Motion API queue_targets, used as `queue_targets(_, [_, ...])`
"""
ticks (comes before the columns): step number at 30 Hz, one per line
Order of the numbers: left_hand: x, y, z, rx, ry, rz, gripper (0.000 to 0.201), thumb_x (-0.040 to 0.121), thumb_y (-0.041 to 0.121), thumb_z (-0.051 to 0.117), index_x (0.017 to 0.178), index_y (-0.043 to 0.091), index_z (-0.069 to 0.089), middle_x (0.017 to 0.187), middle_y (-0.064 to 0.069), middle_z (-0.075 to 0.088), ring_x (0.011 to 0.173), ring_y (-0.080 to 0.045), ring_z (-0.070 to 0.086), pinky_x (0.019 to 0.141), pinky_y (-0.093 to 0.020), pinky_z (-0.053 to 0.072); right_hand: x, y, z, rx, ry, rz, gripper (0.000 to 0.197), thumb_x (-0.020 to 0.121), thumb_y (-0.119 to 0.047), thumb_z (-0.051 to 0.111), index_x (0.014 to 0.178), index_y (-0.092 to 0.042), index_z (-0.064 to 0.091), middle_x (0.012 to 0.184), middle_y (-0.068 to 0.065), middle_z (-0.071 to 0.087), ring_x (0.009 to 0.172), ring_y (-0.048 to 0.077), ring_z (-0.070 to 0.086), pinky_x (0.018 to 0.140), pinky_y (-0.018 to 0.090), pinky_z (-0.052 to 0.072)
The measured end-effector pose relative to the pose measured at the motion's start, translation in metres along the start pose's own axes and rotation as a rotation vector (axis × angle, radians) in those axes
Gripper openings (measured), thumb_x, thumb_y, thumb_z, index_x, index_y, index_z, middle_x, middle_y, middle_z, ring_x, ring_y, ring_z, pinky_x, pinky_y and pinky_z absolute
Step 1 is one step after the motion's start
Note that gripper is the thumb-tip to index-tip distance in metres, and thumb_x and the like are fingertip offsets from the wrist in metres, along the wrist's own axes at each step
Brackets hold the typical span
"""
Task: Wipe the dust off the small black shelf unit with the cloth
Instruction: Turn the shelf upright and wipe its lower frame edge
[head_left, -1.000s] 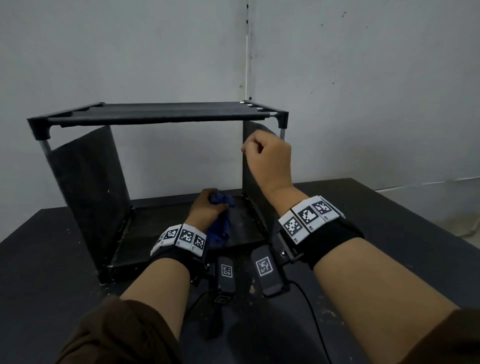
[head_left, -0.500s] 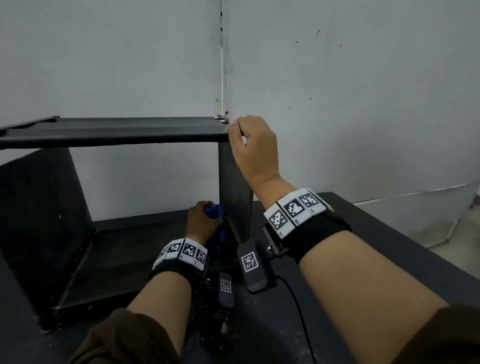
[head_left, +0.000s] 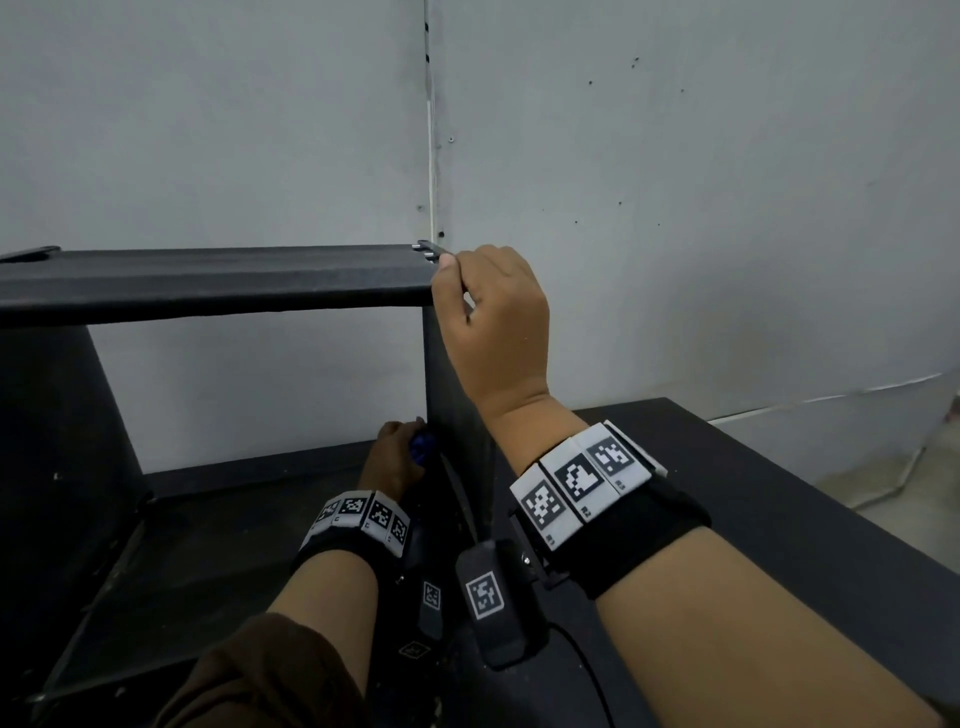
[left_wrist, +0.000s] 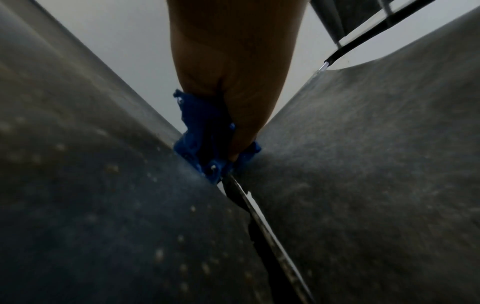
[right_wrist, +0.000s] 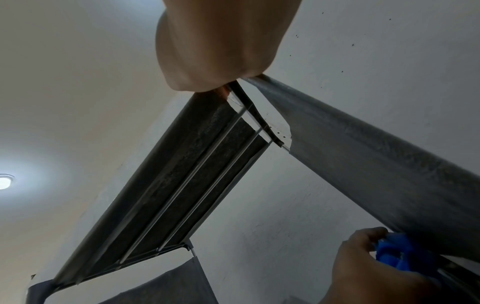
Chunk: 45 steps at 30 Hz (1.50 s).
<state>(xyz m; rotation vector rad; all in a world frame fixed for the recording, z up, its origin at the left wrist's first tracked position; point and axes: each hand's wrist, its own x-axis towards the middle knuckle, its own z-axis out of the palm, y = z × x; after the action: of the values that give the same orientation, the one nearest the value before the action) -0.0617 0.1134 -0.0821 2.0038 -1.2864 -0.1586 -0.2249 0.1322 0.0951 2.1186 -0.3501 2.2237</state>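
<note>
The small black shelf unit (head_left: 218, 286) stands on a dark table against the wall. Its fabric top runs across the left half of the head view. My right hand (head_left: 488, 322) grips the unit's front right top corner, fingers curled round the frame (right_wrist: 241, 92). My left hand (head_left: 392, 457) is low inside the unit and holds a bunched blue cloth (head_left: 422, 448). The left wrist view shows the cloth (left_wrist: 202, 139) pressed into the seam where the dusty bottom shelf (left_wrist: 91, 205) meets the right side panel (left_wrist: 376, 164). The right wrist view sees that cloth (right_wrist: 400, 255) from above.
The dark table (head_left: 753, 509) extends to the right of the unit and ends at an edge with floor beyond. A grey wall (head_left: 675, 182) stands close behind. The left side panel (head_left: 57, 441) closes off the left of the unit. Dust specks dot the bottom shelf.
My right hand rose from beside the right panel and took hold of the top front corner. My left hand slid the cloth rightward to the right panel's base. The view shifted right.
</note>
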Motion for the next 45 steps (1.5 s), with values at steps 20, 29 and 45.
queue_targets(20, [-0.045,-0.001,-0.012,0.078,-0.301,0.196,0.040,0.078,-0.001,0.063,0.116,0.010,0.065,0.119,-0.010,0.066,0.111,-0.024,0.063,0.086,-0.018,0.041,0.001,0.000,0.001,-0.010,0.003,0.010,0.033,0.089,-0.013,0.049,0.058,-0.005,0.057,0.055,0.002,0.048,0.060,0.009,0.036,0.062,0.015,0.027])
queue_targets(29, [-0.076,0.016,-0.023,0.152,-0.479,0.185,0.033,0.084,0.009,0.060,0.113,0.024,0.066,0.118,-0.001,0.065,0.107,-0.011,0.058,0.086,-0.016,0.037,0.003,-0.006,-0.004,-0.044,-0.052,0.060,0.031,0.088,-0.012,0.049,0.059,-0.005,0.056,0.058,-0.002,0.044,0.061,0.009,0.036,0.062,0.011,0.022])
queue_targets(45, [-0.105,0.039,-0.030,0.085,-0.484,0.157,0.049,0.085,0.001,0.050,0.128,0.024,0.053,0.127,-0.004,0.059,0.118,-0.018,0.054,0.086,-0.015,0.033,0.019,-0.004,-0.027,-0.135,-0.514,0.096,0.035,0.100,-0.024,0.040,0.083,-0.004,0.063,0.072,-0.002,0.049,0.071,0.012,0.044,0.063,0.017,0.026])
